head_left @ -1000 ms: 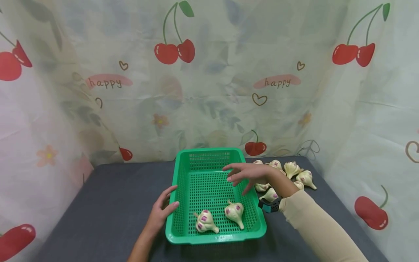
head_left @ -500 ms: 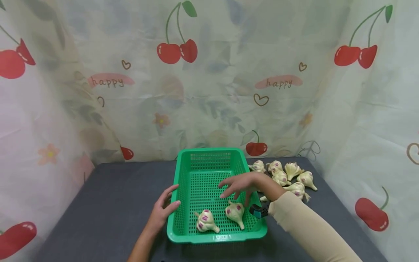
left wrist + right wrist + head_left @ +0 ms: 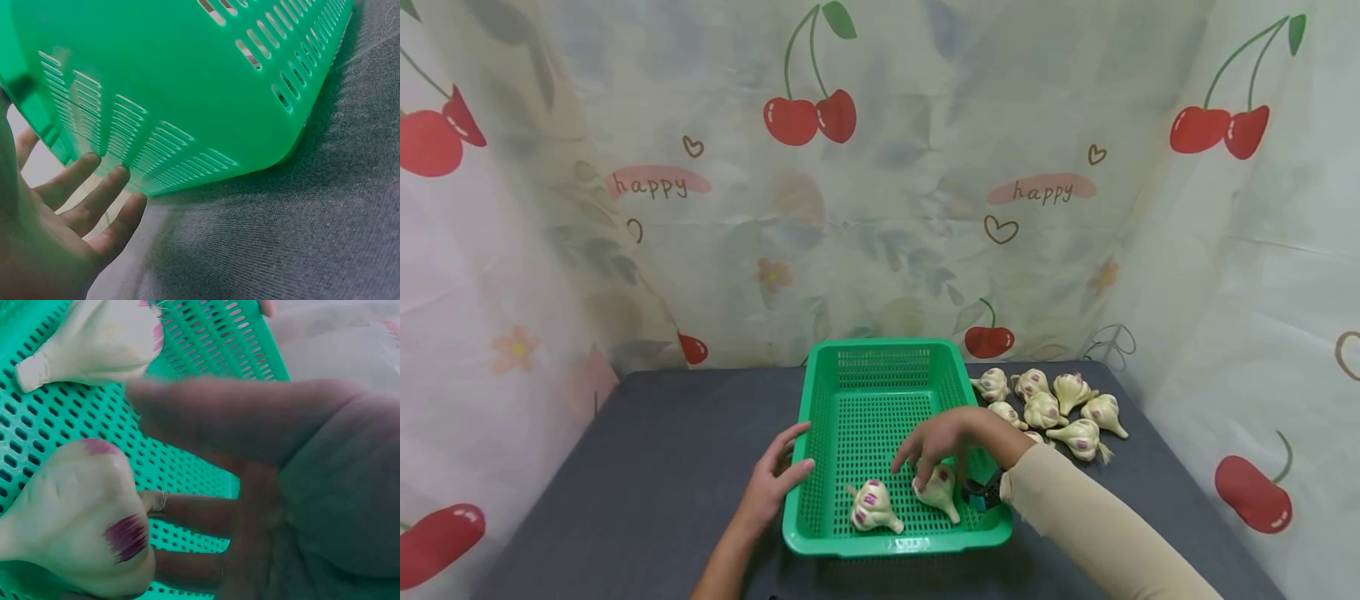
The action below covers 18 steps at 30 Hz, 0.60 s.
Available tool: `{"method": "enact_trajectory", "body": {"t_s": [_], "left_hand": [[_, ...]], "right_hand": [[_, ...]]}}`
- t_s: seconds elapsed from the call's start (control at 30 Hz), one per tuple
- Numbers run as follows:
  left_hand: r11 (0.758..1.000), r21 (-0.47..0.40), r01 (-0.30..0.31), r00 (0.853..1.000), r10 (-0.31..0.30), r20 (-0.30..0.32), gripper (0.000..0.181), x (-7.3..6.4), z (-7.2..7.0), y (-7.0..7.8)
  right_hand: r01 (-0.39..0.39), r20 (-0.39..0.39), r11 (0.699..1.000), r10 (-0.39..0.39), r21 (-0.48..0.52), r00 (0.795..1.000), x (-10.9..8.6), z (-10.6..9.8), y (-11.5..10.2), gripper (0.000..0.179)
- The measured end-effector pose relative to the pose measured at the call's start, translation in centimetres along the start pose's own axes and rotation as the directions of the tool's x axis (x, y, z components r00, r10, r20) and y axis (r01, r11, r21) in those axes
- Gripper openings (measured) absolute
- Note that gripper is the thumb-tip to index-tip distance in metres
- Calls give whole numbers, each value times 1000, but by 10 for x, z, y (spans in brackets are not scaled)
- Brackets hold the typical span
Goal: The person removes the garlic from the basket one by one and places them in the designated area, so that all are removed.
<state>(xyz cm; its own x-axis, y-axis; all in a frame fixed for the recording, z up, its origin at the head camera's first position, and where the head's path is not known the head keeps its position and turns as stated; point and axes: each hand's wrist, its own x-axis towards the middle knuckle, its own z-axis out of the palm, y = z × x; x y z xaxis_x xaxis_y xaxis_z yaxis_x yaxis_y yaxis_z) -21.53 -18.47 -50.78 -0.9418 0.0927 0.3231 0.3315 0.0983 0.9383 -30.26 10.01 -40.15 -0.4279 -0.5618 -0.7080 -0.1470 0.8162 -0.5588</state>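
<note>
A green perforated plastic basket (image 3: pixel 895 546) holds two whitish garlic bulbs with purple marks. My left hand (image 3: pixel 771 477) is at its left side, thumb and index tips at the rim. In the left wrist view the other fingers (image 3: pixel 94 209) rest loosely against the outer wall. My right hand (image 3: pixel 946 437) reaches down into the basket over the right garlic bulb (image 3: pixel 940 496). From the right wrist, the thumb (image 3: pixel 206 415) stands apart from that bulb (image 3: pixel 87 519), with two fingers behind it. The left garlic bulb (image 3: pixel 872 508) lies untouched near the basket's front.
Several more garlic bulbs (image 3: pixel 1043 410) lie in a loose group on the dark grey tabletop (image 3: pixel 700 467), right of the basket. A cherry-printed curtain (image 3: pixel 895 208) encloses the back and sides. The right wrist wears a dark band (image 3: pixel 983 493).
My right hand has moved down and towards me, from above the basket's right side to the right garlic bulb. The left hand keeps its place at the basket.
</note>
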Motion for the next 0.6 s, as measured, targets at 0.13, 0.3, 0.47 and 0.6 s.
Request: {"method": "enact_trajectory", "body": {"t_s": [0.13, 0.3, 0.47, 0.6], "left_hand": [[1000, -4, -2, 1000, 2, 7, 52, 0, 0, 0], [1000, 2, -11, 1000, 11, 0, 51, 0, -1, 1], [1000, 4, -12, 1000, 12, 2, 52, 0, -1, 1], [1000, -5, -6, 1000, 6, 7, 52, -1, 0, 1]], "right_hand": [[-1, 14, 1000, 1, -21, 1000, 3, 2, 0, 41], [38, -10, 998, -38, -55, 999, 7, 3, 1, 34], [73, -16, 994, -75, -87, 997, 8, 4, 0, 32], [101, -18, 986, -104, -129, 994, 8, 4, -1, 35]]}}
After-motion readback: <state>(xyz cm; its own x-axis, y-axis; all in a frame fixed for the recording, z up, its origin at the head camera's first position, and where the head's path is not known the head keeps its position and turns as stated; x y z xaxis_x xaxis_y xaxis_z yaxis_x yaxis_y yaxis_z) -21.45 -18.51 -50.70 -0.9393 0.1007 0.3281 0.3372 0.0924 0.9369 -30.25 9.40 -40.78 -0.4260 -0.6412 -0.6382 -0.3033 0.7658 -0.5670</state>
